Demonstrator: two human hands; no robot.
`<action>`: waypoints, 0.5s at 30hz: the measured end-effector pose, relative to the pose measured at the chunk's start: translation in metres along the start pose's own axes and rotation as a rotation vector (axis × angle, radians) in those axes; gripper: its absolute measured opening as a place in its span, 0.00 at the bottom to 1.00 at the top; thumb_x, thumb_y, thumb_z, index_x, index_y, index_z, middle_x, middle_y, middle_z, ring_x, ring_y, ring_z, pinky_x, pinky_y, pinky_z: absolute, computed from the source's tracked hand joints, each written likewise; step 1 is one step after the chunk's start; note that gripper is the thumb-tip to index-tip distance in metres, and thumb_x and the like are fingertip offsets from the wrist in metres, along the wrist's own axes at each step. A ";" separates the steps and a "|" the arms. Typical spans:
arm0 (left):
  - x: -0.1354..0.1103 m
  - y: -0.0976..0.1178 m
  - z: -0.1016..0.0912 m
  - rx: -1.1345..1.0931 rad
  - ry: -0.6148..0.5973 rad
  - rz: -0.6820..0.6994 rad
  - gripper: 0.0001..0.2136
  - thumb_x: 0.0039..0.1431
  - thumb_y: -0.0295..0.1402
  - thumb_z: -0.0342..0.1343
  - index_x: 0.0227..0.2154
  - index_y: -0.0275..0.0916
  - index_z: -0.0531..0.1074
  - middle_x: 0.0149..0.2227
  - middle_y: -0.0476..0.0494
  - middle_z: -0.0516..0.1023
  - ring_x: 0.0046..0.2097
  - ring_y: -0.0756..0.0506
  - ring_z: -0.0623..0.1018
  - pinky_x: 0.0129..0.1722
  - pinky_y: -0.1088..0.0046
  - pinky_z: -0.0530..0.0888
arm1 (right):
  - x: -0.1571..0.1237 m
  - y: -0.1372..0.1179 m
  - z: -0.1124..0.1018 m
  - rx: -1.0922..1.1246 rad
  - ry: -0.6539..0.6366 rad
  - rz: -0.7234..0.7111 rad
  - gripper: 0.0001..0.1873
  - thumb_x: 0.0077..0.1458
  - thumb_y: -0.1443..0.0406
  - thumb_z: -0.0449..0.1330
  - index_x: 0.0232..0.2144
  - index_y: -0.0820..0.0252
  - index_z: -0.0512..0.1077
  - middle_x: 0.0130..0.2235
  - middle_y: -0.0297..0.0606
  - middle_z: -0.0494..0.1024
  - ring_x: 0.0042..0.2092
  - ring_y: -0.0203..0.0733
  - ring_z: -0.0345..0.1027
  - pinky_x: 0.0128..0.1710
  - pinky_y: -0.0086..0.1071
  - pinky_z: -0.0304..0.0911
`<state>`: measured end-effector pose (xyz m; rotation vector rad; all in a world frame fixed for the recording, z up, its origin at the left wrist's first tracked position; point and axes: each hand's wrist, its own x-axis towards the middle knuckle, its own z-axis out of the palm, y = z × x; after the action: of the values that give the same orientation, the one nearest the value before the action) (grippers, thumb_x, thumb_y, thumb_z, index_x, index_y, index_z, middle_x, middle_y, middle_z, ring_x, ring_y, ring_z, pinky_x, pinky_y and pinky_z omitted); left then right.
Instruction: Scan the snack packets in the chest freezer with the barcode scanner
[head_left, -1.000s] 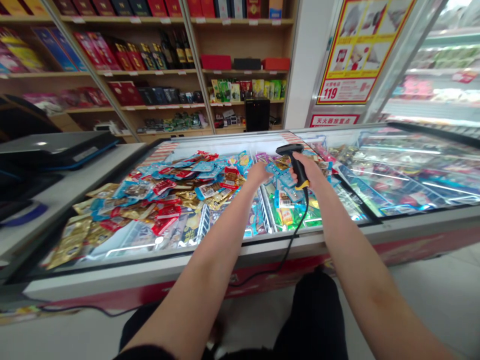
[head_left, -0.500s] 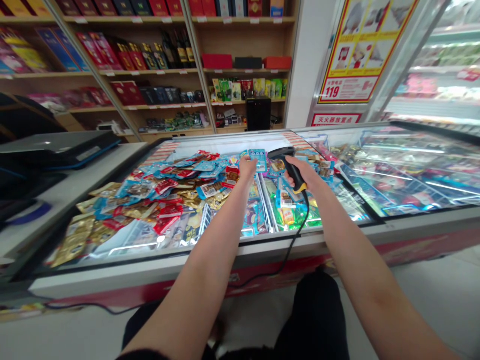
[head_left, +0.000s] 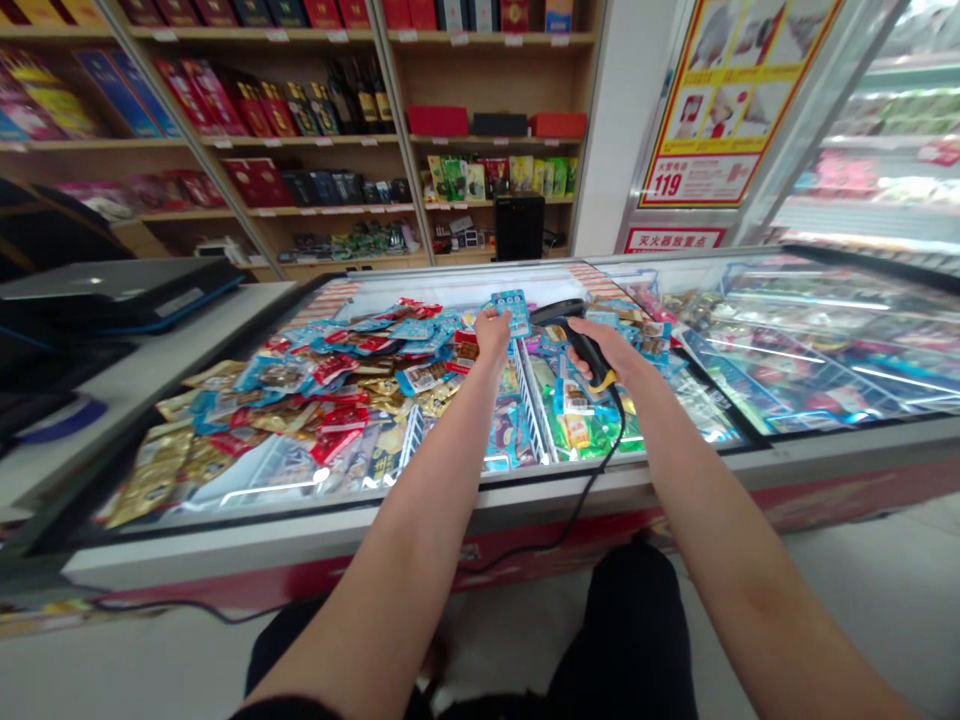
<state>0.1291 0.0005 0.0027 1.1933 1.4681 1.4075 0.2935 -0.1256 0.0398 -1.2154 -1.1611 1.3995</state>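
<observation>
My left hand (head_left: 493, 333) pinches a small blue snack packet (head_left: 511, 309) and holds it up over the glass lid of the chest freezer (head_left: 480, 490). My right hand (head_left: 609, 352) is wrapped round the yellow-and-black handle of a corded barcode scanner (head_left: 574, 330), whose black head points left at the packet. The scanner's black cable (head_left: 592, 470) hangs down over the freezer's front edge. A spread heap of blue, red and gold snack packets (head_left: 315, 390) lies on the lid to the left of both hands.
A grey counter (head_left: 127, 370) with a dark laptop (head_left: 112, 290) stands at the left. Wooden shelves (head_left: 315, 150) of boxed goods and bottles line the back wall. A second glass-topped freezer (head_left: 832, 340) continues to the right, below a red-and-yellow poster (head_left: 720, 100).
My left hand has lifted the blue packet up and to the left, away from the pile by the scanner. The scanner's head has tipped lower and turned toward the packet.
</observation>
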 end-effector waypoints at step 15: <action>0.002 -0.003 0.001 -0.073 0.008 -0.025 0.11 0.54 0.30 0.59 0.40 0.38 0.68 0.32 0.49 0.74 0.33 0.50 0.74 0.34 0.75 0.70 | 0.002 0.002 -0.003 -0.009 -0.032 -0.009 0.19 0.64 0.54 0.53 0.27 0.61 0.68 0.16 0.36 0.70 0.13 0.34 0.59 0.10 0.25 0.55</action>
<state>0.1289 0.0030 0.0003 1.1209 1.4203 1.4385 0.2960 -0.1237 0.0372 -1.1963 -1.1949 1.4135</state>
